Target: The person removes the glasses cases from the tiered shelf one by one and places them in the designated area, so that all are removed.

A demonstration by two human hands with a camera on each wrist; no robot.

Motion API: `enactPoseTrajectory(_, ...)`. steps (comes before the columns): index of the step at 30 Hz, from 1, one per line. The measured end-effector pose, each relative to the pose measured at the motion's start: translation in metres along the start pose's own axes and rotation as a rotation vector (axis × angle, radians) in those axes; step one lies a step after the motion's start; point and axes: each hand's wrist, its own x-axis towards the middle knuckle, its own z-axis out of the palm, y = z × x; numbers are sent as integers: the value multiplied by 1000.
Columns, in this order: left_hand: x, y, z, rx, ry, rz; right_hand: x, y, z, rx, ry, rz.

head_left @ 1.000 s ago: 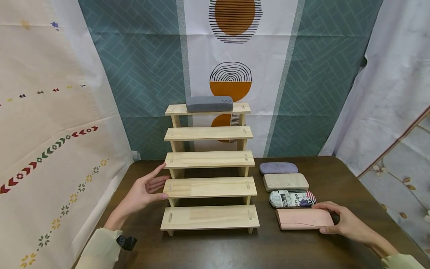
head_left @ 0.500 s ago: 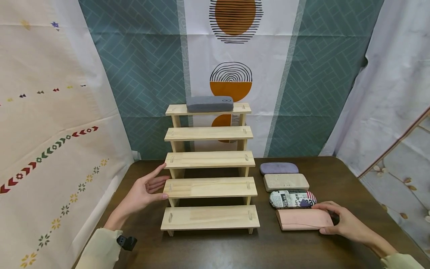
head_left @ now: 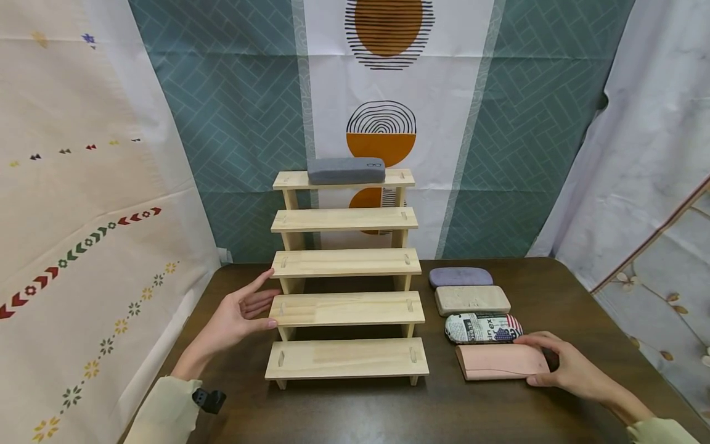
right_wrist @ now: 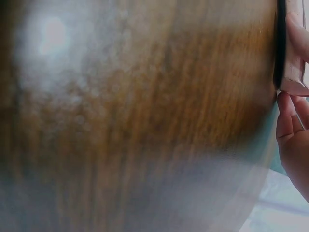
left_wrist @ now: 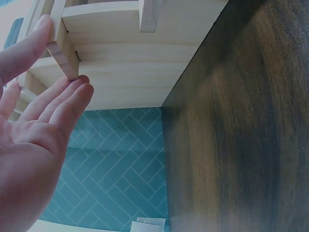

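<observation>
In the head view a five-tier-looking wooden display rack (head_left: 346,309) stands mid-table. My left hand (head_left: 233,324) is at its left side, the thumb on one step's front corner and the index fingertip at the step above. The left wrist view shows that step's end (left_wrist: 65,60) between thumb and fingers. On the right, my right hand (head_left: 566,364) grips the right end of a pink glasses case (head_left: 496,362), thumb at the front edge and fingers at the back edge. The case lies flat, close to the tabletop. In the right wrist view only its end (right_wrist: 293,72) shows.
Behind the pink case lie a newsprint-patterned glasses case (head_left: 479,328), a beige case (head_left: 471,300) and a purple case (head_left: 460,277). A grey-blue glasses case (head_left: 346,171) rests on the rack's top step. Patterned cloths (head_left: 255,123) hang behind and beside the brown table (head_left: 355,413).
</observation>
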Motion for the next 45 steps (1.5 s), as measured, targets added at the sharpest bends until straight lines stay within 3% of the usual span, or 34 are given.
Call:
enactPoseTrajectory(24,0,-1,0,3,4,-20,0,3,1,7,0,3)
enactPoseTrajectory(45,0,-1,0,3,1,-6,2,2,3,-50,6,17)
